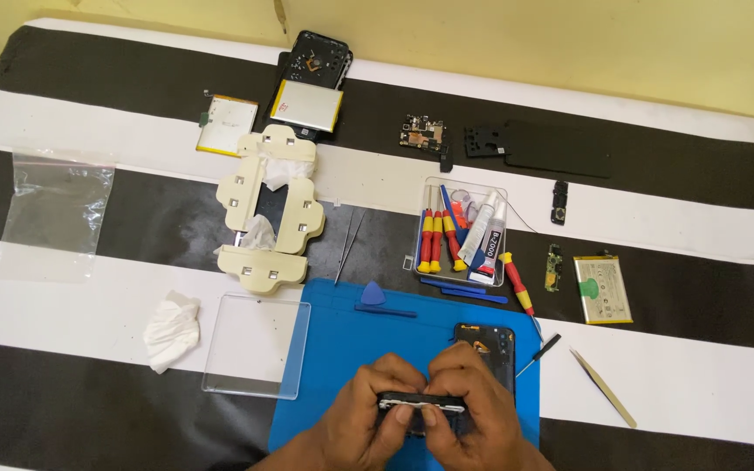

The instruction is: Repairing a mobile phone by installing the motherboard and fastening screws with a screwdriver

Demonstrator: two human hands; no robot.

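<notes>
Both hands meet at the near edge of a blue rubber work mat (333, 349): the left hand (368, 414) and the right hand (469, 410) pinch a narrow dark phone part with a silvery metal edge (421, 404) between them, fingers curled tightly round its two ends, thumbs pressed on top. Just behind the right hand a black phone back frame (489, 342) lies flat on the mat. Farther up the mat sit a blue triangular plastic pick (373, 296) and a thin blue pry stick (386, 311).

Left of the mat lies a clear square plastic lid (250, 344), with a crumpled white tissue (172, 330) beside it. Behind these stands a cream plastic clamping jig (270, 209) — more tissue is tucked into it. A clear plastic tray (429, 187) holds red-and-yellow screwdrivers (434, 240) and a white glue tube (480, 228).

On the right of the striped black-and-white cloth (700, 227) lie a flat silver battery with a green label (602, 290), a small green circuit strip (554, 267) and cream-coloured tweezers (602, 386) — all well apart from the hands.
</notes>
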